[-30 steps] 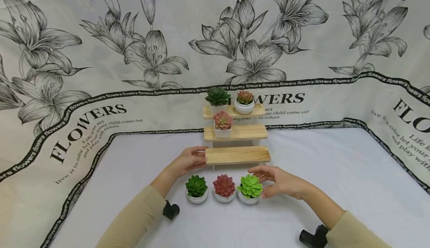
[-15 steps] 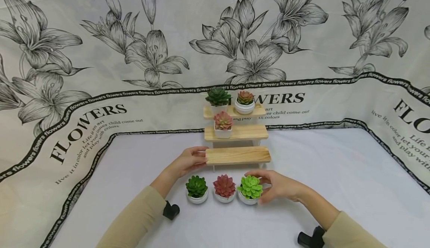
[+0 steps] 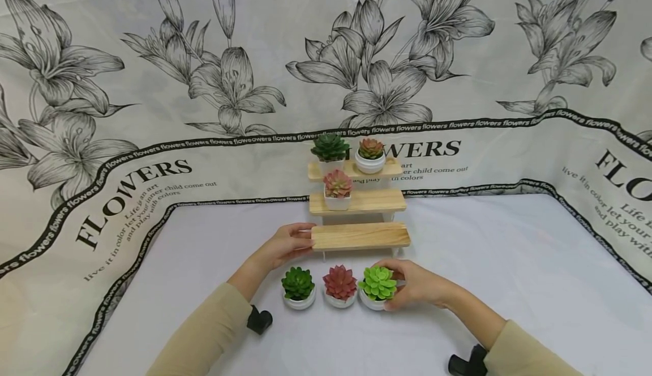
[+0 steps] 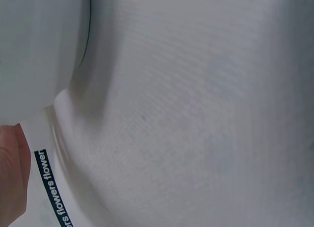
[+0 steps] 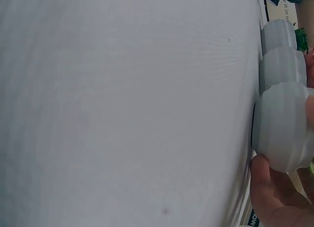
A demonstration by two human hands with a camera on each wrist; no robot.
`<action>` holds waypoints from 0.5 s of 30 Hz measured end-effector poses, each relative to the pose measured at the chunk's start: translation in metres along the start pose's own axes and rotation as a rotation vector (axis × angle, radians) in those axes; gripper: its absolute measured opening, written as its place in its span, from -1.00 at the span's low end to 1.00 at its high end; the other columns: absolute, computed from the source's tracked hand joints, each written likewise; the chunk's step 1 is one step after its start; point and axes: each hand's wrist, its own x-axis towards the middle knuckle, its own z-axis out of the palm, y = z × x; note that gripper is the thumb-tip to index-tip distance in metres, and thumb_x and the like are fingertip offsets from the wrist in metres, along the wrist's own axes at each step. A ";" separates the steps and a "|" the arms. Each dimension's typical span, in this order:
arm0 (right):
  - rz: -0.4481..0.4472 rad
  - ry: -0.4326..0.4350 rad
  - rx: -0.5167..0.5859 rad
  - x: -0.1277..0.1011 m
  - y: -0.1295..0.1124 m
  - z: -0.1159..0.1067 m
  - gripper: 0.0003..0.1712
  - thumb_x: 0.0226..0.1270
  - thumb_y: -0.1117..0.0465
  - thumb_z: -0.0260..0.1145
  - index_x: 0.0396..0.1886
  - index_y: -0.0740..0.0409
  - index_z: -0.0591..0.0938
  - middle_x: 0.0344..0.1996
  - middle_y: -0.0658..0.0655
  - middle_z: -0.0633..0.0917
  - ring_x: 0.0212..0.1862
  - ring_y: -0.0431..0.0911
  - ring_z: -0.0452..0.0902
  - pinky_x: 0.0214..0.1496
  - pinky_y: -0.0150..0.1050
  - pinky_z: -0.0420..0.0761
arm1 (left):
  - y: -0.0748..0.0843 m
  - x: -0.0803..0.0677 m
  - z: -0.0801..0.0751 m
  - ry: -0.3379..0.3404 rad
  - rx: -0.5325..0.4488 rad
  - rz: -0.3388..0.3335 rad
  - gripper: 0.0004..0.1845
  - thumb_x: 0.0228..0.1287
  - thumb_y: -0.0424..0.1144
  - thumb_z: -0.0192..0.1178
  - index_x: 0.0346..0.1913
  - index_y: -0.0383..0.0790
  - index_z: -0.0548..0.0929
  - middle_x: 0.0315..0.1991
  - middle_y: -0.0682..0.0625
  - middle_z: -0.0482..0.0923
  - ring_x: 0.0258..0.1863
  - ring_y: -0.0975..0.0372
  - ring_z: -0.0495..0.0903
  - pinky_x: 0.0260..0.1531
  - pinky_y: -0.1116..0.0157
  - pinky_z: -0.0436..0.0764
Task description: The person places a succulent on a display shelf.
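My right hand (image 3: 420,282) grips the white pot of a bright green succulent (image 3: 378,282), thumb in front and fingers behind. In the right wrist view, a fingertip meets the fluted white pot (image 5: 282,124) low down near the tabletop. My left hand (image 3: 286,244) holds the left end of the lowest shelf (image 3: 360,236) of a three-tier wooden stand. Left of the bright green succulent stand a red succulent (image 3: 339,282) and a dark green succulent (image 3: 298,283), each in a white pot. The left wrist view catches only part of my left hand (image 4: 12,175).
On the middle shelf (image 3: 379,199) stands a pink succulent (image 3: 338,184). The top shelf bears a dark green succulent (image 3: 330,148) and an orange-tipped one (image 3: 370,149). Behind the white-covered table (image 3: 509,263) hangs a floral cloth (image 3: 254,166).
My right hand has moved in leftward, and its fingers have closed onto the bright green succulent's pot. The left hand stays at the shelf end.
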 end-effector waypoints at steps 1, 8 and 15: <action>0.000 0.003 0.001 0.000 0.000 0.000 -0.23 -0.13 0.38 0.49 0.16 0.33 0.40 0.02 0.20 0.52 0.06 0.04 0.43 0.12 -0.11 0.50 | 0.000 0.000 0.000 -0.001 0.000 0.001 -0.49 0.24 -0.57 0.08 0.27 -0.38 0.36 0.11 -0.31 0.41 -0.15 0.16 0.54 0.01 0.19 0.58; 0.007 0.009 0.019 0.001 -0.001 0.001 -0.22 -0.15 0.41 0.50 0.15 0.33 0.40 0.01 0.20 0.52 0.06 0.05 0.44 0.13 -0.09 0.52 | -0.001 0.000 -0.001 -0.006 0.002 0.008 -0.49 0.23 -0.57 0.08 0.27 -0.40 0.35 0.12 -0.32 0.40 -0.16 0.16 0.54 0.03 0.18 0.57; 0.027 0.029 0.007 0.000 -0.002 0.000 -0.23 -0.10 0.37 0.48 0.18 0.31 0.38 0.02 0.18 0.53 0.07 0.02 0.42 0.10 -0.15 0.51 | -0.001 0.000 -0.001 0.002 -0.001 0.001 -0.49 0.23 -0.57 0.08 0.27 -0.40 0.36 0.10 -0.32 0.41 -0.16 0.16 0.55 0.05 0.15 0.55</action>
